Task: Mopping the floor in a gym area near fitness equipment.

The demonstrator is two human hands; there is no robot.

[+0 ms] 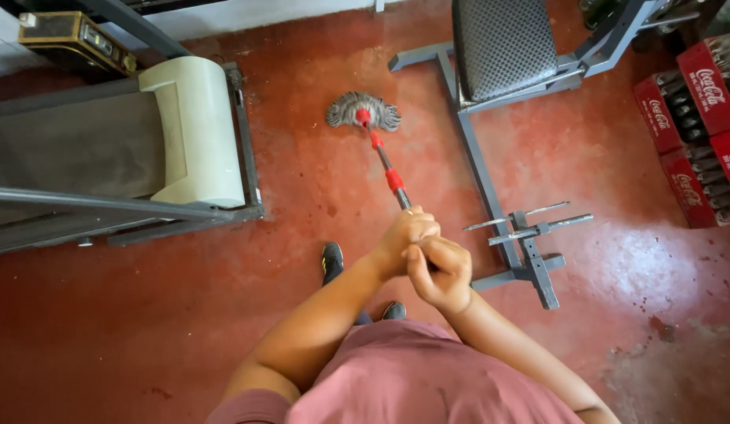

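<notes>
View from the head camera. I see my left hand (406, 235) closed around the upper end of the mop handle (387, 171), and my right hand (442, 271) wrapped shut just below it on the same handle, the two hands touching. The handle, dark with red collars, slants away from me to the grey stringy mop head (363, 111), which lies flat on the red floor (302, 204). That floor is painted, glossy and wet-looking to my right, with scattered dark specks. My black shoes (332, 261) stand just under my hands. A treadmill (122, 149) bounds the left side; a grey weight bench (502, 47) and its frame bound the right, with red bottle crates (695, 118) beyond. The mop head sits in the open strip between them.
</notes>
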